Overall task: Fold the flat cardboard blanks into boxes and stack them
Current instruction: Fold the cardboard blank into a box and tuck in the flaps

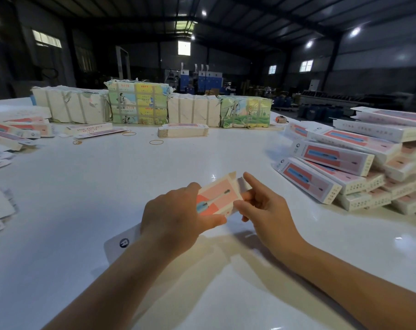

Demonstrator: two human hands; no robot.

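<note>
Folded boxes [345, 167] right — bundles [137, 104] behind.

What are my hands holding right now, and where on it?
Both hold one cardboard box: the left hand grips its near-left side, the right hand pinches its far end by the flap.

The box [215, 198] I hold is salmon pink with a coral-red patch and a blue-handled toothbrush printed across it; its edges are cream. The surface [107, 186] is glossy white. My folded boxes [333, 158] piled at the right are white with red-and-pink panels, blue toothbrushes and dotted cream ends. The far bundles [137, 103] show green, yellow and pale blue picture prints, between plain cream bundles [68, 104]. Tan rubber bands [156, 142] lie about.
</note>
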